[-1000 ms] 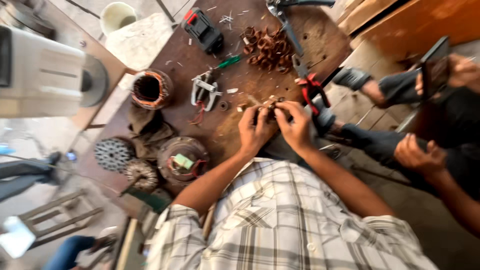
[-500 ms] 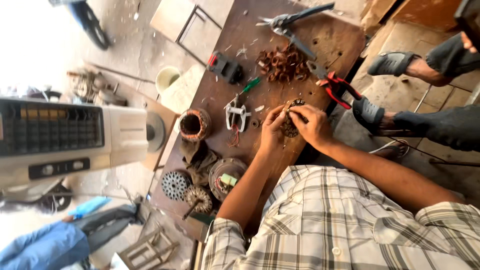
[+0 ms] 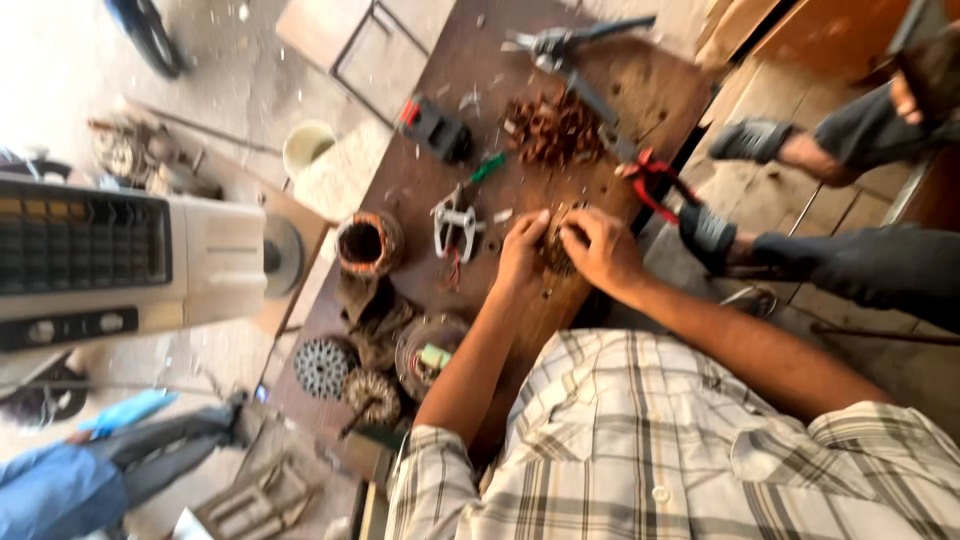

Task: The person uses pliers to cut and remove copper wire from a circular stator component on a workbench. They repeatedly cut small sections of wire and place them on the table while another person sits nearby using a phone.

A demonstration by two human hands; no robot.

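My left hand [image 3: 522, 258] and my right hand [image 3: 601, 252] are closed together on a small bundle of copper wire [image 3: 556, 243] that rests on a dark brown workbench [image 3: 470, 60]. The bundle is mostly hidden between my fingers. A heap of copper coils [image 3: 553, 129] lies just beyond my hands. To the left of my left hand sits a metal puller tool [image 3: 456, 222]. A copper-wound motor stator [image 3: 366, 243] stands further left.
Red-handled cutters [image 3: 652, 177] and large shears [image 3: 566, 47] lie at the bench's right side. A black and red tool [image 3: 436, 130], round motor parts [image 3: 324, 367] and a white box fan [image 3: 120, 258] sit left. Another person's feet in sandals [image 3: 752, 140] rest to the right.
The view has swung and tilted, so the bench now sits further right and closer. Both hands stay together on the wire bundle, with little movement.
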